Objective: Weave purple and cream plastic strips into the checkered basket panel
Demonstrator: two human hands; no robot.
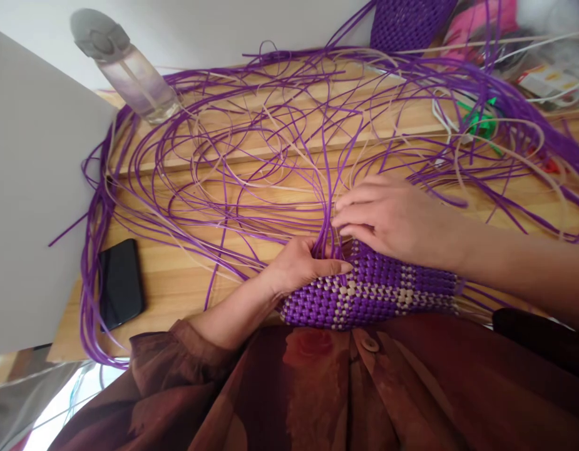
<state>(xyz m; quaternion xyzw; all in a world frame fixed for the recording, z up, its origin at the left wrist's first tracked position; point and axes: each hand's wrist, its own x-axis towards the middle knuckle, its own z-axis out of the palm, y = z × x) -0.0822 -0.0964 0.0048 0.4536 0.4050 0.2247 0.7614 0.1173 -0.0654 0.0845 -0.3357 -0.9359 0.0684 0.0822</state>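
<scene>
A woven piece of purple and beige plastic cord [378, 294] lies against the front of the person's clothing, with a checked band of beige knots. My left hand [301, 266] is closed on its upper left edge, the thumb pressed on top and the other fingers mostly hidden behind. Loose purple cords [327, 188] rise from the weave between my two hands. Above the upper edge is my right hand [387, 216], fingers bent and apart, their tips beside these upright cords. No strand shows clearly between its fingertips.
Long loose purple and beige strands [214, 138] sprawl over the wooden table [176, 269]. A black phone [121, 283] lies at left, partly under strands. Behind stand a grey-capped clear bottle [134, 81] and a purple woven piece [406, 25]. A green item [481, 122] and plastic bags sit at right.
</scene>
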